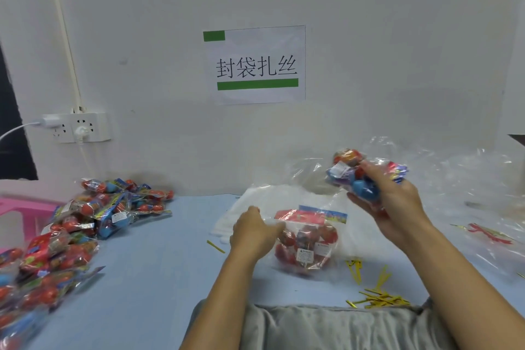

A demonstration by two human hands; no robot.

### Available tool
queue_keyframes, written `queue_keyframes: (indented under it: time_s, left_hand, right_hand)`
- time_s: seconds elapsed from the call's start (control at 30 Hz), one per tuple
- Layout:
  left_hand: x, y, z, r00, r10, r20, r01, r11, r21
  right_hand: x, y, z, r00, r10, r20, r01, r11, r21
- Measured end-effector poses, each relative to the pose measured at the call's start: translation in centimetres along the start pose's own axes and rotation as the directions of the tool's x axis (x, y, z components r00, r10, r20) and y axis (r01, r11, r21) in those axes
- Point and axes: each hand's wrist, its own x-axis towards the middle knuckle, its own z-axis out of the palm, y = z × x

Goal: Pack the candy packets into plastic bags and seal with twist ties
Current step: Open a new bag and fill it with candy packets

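Observation:
My right hand grips a candy packet with red, blue and orange sweets, lifted above the table and partly wrapped in clear plastic film. My left hand holds the left side of a clear plastic bag with a red and blue header; red candy packets sit inside it and it rests on the table. A heap of loose candy packets lies at the left. Gold twist ties are scattered near the front edge at the right.
A stack of flat clear plastic bags lies behind the filled bag. More crumpled clear bags fill the right side. A single twist tie lies left of my left hand. The light blue table meets a white wall; a pink stool stands far left.

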Motion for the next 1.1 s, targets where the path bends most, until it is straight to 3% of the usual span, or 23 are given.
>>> queue_keyframes:
  time_s: [0.07,0.2,0.37,0.53,0.67,0.73,0.87,1.0,1.1]
  left_hand:
    - [0.1,-0.2,0.2,0.997,-0.041,0.059,0.038,0.998,0.048]
    - [0.3,-0.3,0.4,0.996,-0.023,0.085,0.030,0.996,-0.080]
    - [0.9,0.1,-0.2,0.983,0.136,-0.122,-0.155,0.974,-0.166]
    - [1.2,-0.3,-0.7,0.977,0.157,-0.144,-0.171,0.981,-0.087]
    - [0.6,0.4,-0.2,0.942,0.248,-0.228,-0.210,0.961,0.177]
    - [0.4,1.0,0.0,0.909,0.325,-0.261,-0.282,0.940,0.190]
    - [-0.4,1.9,1.4,0.869,0.480,-0.119,-0.455,0.870,0.188]
    - [-0.7,1.4,2.1,0.896,0.444,0.032,-0.433,0.854,0.288]
    - [-0.8,1.4,1.3,0.905,0.422,0.051,-0.425,0.895,0.134]
  right_hand:
    - [0.4,-0.3,-0.8,0.997,-0.004,-0.075,0.008,0.999,0.050]
    - [0.9,-0.3,-1.5,0.988,-0.005,-0.153,0.015,0.998,0.065]
    - [1.2,-0.1,-1.6,0.974,-0.039,-0.223,0.058,0.995,0.078]
    - [1.9,0.3,-1.7,0.906,-0.164,-0.390,0.163,0.986,-0.036]
    - [1.8,1.3,-1.1,0.821,-0.311,-0.478,0.252,0.950,-0.186]
    - [1.8,1.8,-0.9,0.793,-0.364,-0.488,0.268,0.928,-0.257]
    - [2.1,2.6,-1.1,0.786,-0.364,-0.499,0.246,0.926,-0.288]
    - [2.7,2.7,-1.9,0.773,-0.344,-0.534,0.207,0.931,-0.300]
    - [2.8,2.6,-2.4,0.741,-0.352,-0.572,0.166,0.921,-0.353]
